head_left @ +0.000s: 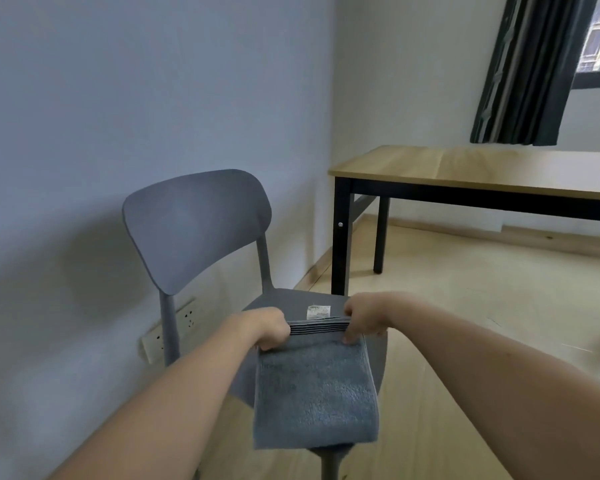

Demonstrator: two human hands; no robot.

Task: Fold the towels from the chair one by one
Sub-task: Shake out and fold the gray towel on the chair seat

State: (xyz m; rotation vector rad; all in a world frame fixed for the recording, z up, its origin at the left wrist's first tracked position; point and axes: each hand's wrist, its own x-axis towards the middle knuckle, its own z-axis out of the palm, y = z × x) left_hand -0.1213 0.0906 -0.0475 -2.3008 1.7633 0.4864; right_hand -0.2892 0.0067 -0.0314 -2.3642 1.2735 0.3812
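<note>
Left hand (270, 327): gripping towel's (314, 389) top left corner
Right hand (364, 318): pinching top right corner
Towel: hanging folded over chair (194, 230) seat, 6 o'clock
Table (482, 168): 2 o'clock

A plain blue-grey terry towel (314, 393) carries a white label (318, 312). The moulded plastic chair (194, 226) is grey. The wooden table (482, 168) is light tan with black legs.
</note>
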